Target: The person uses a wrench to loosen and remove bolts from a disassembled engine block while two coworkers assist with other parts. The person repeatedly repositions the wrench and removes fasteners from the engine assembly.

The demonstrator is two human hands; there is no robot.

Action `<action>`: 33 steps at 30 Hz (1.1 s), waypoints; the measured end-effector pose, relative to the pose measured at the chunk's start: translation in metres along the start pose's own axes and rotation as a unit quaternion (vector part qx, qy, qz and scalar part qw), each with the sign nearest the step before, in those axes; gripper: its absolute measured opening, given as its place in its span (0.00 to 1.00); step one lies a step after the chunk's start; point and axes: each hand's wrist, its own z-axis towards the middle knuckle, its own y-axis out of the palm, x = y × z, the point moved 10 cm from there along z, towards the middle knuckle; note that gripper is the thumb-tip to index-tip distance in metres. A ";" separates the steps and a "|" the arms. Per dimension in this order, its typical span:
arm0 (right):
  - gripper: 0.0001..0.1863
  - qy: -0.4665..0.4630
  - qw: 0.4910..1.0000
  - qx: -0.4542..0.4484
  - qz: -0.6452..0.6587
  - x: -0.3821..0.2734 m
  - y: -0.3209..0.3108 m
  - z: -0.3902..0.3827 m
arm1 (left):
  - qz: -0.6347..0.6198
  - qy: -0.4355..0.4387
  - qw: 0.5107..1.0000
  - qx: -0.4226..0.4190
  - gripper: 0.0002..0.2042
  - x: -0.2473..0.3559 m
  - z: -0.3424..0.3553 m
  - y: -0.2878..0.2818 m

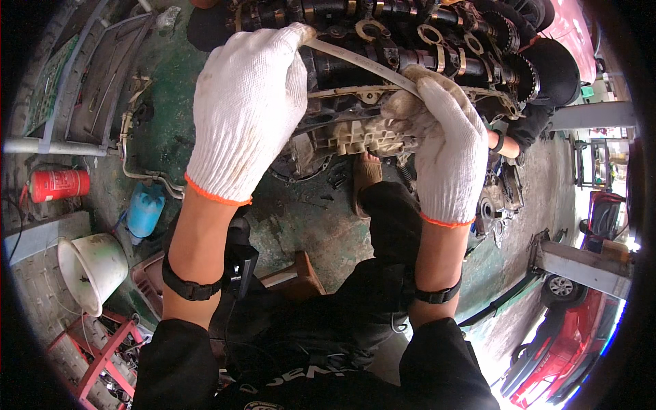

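Note:
Both my hands wear white knit work gloves with orange cuffs. My left hand (249, 102) is closed round one end of a long, flat, silvery wrench-like bar (362, 60). My right hand (447, 137) is closed at the bar's other end, its fingertips dark with grime. Both ends of the bar are hidden in the gloves. It slants down to the right above an opened car engine (372, 96) with dark, oily camshafts. Toothed timing gears (526, 78) sit at the engine's right end.
Across the engine at right, another person's arm (506, 142) reaches in low. Metal parts (502, 198) lie on the floor at right. At left are a red fire extinguisher (60, 185), a blue jug (145, 210) and a white bucket (92, 263). A wooden stool (301, 273) stands below me.

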 end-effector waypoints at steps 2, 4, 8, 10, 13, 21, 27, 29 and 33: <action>0.16 0.023 1.000 0.016 0.004 0.003 -0.002 0.000 | -0.004 0.000 1.000 -0.002 0.11 0.000 0.000 0.001; 0.16 0.055 0.998 0.017 0.038 0.007 -0.001 0.000 | -0.006 0.004 1.000 0.000 0.11 0.000 0.000 0.000; 0.11 0.108 0.992 0.019 0.055 0.014 0.000 0.001 | -0.006 -0.002 1.000 -0.003 0.12 -0.002 -0.001 0.001; 0.12 0.112 0.994 -0.009 0.000 0.013 0.004 0.002 | -0.010 0.005 1.000 0.012 0.12 -0.002 -0.001 0.000; 0.13 0.191 0.977 -0.092 0.033 0.024 0.022 -0.006 | -0.005 -0.003 1.000 -0.001 0.12 -0.004 -0.002 0.003; 0.22 0.233 0.937 -0.258 0.036 0.032 0.099 -0.038 | -0.057 -0.022 0.998 -0.008 0.13 -0.010 -0.002 0.004; 0.20 0.179 0.934 -0.306 0.038 0.021 0.111 -0.042 | -0.126 -0.022 0.990 0.068 0.12 -0.021 -0.003 -0.016; 0.14 0.202 0.943 -0.260 0.042 0.022 0.097 -0.038 | -0.130 -0.021 0.990 0.055 0.12 -0.024 -0.004 -0.017; 0.15 0.131 0.974 -0.181 -0.025 0.005 0.073 -0.017 | -0.076 -0.040 0.996 -0.037 0.10 -0.031 -0.001 -0.012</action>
